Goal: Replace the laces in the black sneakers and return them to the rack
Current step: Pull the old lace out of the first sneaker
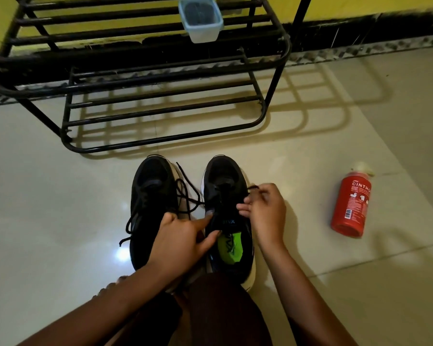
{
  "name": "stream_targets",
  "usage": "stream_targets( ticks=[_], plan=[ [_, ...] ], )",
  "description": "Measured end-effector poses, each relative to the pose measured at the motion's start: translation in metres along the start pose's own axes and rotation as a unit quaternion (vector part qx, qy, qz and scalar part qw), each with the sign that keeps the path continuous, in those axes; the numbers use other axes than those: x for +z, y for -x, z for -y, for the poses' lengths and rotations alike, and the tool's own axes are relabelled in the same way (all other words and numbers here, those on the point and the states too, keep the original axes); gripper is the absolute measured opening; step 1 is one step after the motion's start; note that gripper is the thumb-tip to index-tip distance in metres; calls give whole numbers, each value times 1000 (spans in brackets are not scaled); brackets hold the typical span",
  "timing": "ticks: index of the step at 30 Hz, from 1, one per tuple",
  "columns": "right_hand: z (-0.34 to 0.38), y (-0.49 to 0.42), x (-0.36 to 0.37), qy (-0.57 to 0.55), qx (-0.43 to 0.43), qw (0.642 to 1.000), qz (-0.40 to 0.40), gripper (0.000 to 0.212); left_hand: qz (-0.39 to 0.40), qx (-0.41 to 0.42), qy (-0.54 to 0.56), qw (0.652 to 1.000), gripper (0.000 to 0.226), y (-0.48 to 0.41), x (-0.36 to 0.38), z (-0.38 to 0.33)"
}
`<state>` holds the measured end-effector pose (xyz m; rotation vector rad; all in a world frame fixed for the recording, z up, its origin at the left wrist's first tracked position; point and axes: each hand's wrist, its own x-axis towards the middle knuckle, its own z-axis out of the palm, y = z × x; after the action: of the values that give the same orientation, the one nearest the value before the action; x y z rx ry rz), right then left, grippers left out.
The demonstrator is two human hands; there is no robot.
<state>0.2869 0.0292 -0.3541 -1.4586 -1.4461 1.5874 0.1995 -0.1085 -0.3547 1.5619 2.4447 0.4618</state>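
Glossy cream tiled floor (pixel 60 191) meeting a yellow wall (pixel 360 6) with dark skirting. One black metal rack (pixel 140 58) stands at the wall, bearing one clear container (pixel 201 23). Two black sneakers (pixel 153 196) sit side by side just before the rack; one red bottle (pixel 351 203) lies to the rack's right. On the sneaker nearer the bottle (pixel 223 176), the left hand (pixel 183 236) presses outstretched fingers against the tongue and the right hand (pixel 265 211) pinches the lace (pixel 253 188).
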Motion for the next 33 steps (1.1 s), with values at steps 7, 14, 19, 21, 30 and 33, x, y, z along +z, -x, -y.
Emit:
stream_targets(
  ticks=[7,14,19,21,30,33],
  plan=[
    [-5,8,-17,127,-121,984,17,41,11,-5,31,999,72,0,0,0],
    [-1,10,1,412,-288,862,73,13,-13,-5,24,1000,70,0,0,2],
    [-4,4,-6,95,-112,987,-63,13,-13,-10,47,999,72,1,-2,0],
    [1,-8,-17,-96,4,984,-151,21,-8,-15,48,999,74,1,-1,1],
    [-4,11,-13,320,-303,898,20,37,17,-25,46,999,70,1,-2,1],
    [-7,16,4,408,-309,858,50,15,10,-26,44,999,63,1,-2,2]
  ],
)
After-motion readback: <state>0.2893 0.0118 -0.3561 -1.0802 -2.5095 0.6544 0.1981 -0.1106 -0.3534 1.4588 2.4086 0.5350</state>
